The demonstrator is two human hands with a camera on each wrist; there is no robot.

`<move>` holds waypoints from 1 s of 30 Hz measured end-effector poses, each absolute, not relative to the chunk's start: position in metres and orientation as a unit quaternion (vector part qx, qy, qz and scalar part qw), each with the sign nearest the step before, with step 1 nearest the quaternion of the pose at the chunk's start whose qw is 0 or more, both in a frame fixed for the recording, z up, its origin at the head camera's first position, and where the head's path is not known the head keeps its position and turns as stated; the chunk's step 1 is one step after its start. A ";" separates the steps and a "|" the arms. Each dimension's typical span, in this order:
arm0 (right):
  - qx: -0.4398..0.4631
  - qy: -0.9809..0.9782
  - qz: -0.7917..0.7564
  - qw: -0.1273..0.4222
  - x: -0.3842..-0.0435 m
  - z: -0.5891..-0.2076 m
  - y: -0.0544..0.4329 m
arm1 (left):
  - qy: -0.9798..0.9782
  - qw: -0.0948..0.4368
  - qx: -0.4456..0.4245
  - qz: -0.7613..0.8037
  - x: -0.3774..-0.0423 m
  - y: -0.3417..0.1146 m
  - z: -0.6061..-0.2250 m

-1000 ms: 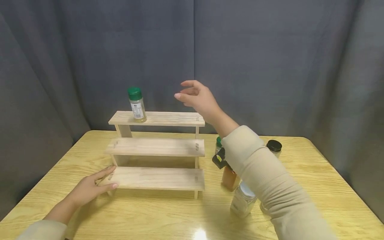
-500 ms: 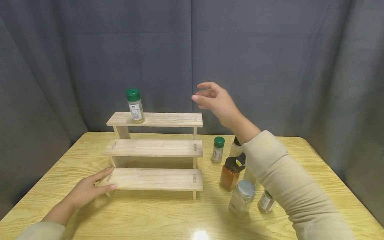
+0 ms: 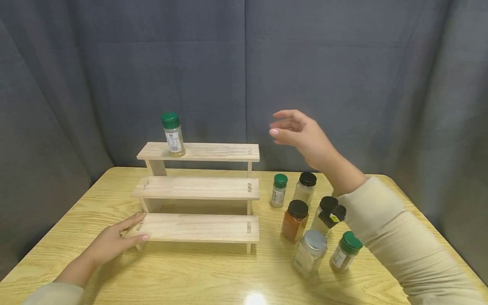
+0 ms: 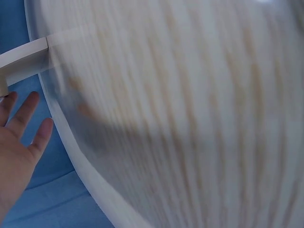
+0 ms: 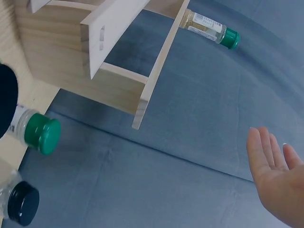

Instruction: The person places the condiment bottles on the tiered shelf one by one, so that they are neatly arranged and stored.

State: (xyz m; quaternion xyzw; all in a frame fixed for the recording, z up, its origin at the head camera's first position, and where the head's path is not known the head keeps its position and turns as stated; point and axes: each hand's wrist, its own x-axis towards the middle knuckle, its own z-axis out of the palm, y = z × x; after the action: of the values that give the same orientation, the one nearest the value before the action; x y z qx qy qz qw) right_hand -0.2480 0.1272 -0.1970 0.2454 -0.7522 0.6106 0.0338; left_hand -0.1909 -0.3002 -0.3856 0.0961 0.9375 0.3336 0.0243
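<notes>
A three-tier wooden display rack (image 3: 194,227) stands on the table. My left hand (image 3: 110,243) rests at the left end of its lowest shelf, thumb near the front edge and fingers toward the back corner. In the left wrist view the fingers of that hand (image 4: 19,142) look straight and spread. A green-capped spice jar (image 3: 174,137) stands upright on the top shelf, left of middle. My right hand (image 3: 301,135) hangs in the air right of the rack, holding nothing, its fingers loosely bent. Well apart from it in the right wrist view is the same spice jar (image 5: 206,27).
Right of the rack stand several jars: a small green-capped one (image 3: 279,191), a black-capped one (image 3: 305,188), a reddish-orange one (image 3: 295,222), another black-lidded one (image 3: 323,218), a grey-lidded one (image 3: 310,254) and another green-capped one (image 3: 345,253). A grey curtain (image 3: 190,76) hangs behind the table.
My right hand has moved to the right, away from the rack, uncovering the jars on the table. The left hand and the jar on the top shelf have stayed put.
</notes>
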 end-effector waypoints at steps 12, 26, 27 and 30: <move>0.237 -0.778 0.581 0.042 -0.226 -0.201 0.161 | 0.938 0.028 0.097 0.332 -0.193 -0.297 -0.387; 0.242 -0.749 0.615 0.050 -0.204 -0.220 0.190 | 0.940 0.022 0.091 0.329 -0.190 -0.297 -0.388; 0.242 -0.743 0.622 0.050 -0.203 -0.222 0.192 | 0.939 0.024 0.090 0.330 -0.190 -0.298 -0.388; 0.243 -0.729 0.637 0.054 -0.198 -0.227 0.200 | 0.940 0.024 0.089 0.328 -0.190 -0.298 -0.387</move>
State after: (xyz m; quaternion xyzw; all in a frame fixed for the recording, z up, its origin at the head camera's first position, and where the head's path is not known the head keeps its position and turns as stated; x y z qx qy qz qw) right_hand -0.1980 0.2004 -0.2272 0.2435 -0.7290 0.6375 0.0538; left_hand -0.1900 -0.2983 -0.3871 0.0891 0.9401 0.3280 0.0240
